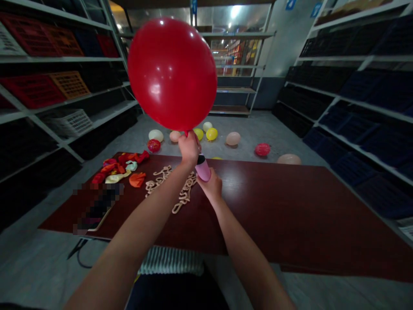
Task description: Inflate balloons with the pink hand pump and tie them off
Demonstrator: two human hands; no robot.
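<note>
A large inflated red balloon (172, 73) stands above the table, its neck pinched in the fingers of my left hand (189, 147). Just below and to the right, my right hand (211, 184) is wrapped round a pink balloon pump (203, 168) with a black top, tilted up toward the balloon's neck. Whether the neck still sits on the pump's nozzle I cannot tell, as my left hand hides it. Beige rubber bands (184, 196) lie in a loose heap under my left forearm. Further left is a pile of uninflated balloons (119, 165), with an orange balloon (137, 179) beside it.
A blurred-out phone-like object (101, 209) lies at the left of the dark red table (284, 211). Beyond the table, several small inflated balloons (232, 138) rest on the floor. Shelves with crates (69, 84) line the left side, and dark crates (364, 116) fill the right.
</note>
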